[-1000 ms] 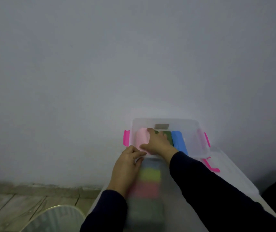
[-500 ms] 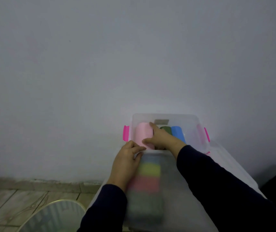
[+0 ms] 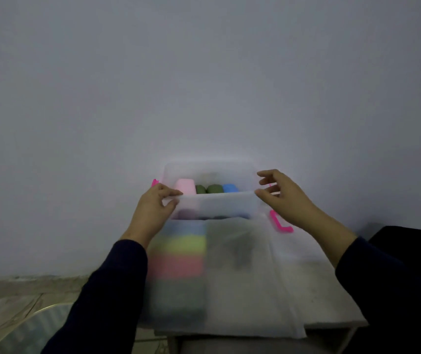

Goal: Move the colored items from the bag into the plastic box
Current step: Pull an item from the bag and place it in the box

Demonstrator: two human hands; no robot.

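The clear plastic box stands against the wall with a pink roll, two green rolls and a blue roll side by side inside. My left hand grips the box's near-left rim corner. My right hand hovers at the near-right corner, fingers spread, thumb at the rim; whether it grips is unclear. In front lies the translucent white bag. Through its left side show blurred items: yellow-green, pink and dark green.
A pink latch hangs at the box's right side. The bag and box rest on a small pale table by the grey wall. A round translucent container sits on the tiled floor at lower left.
My right hand has come out of the box and moved to its near-right corner. My left hand has shifted from the bag's top to the box's near-left rim.
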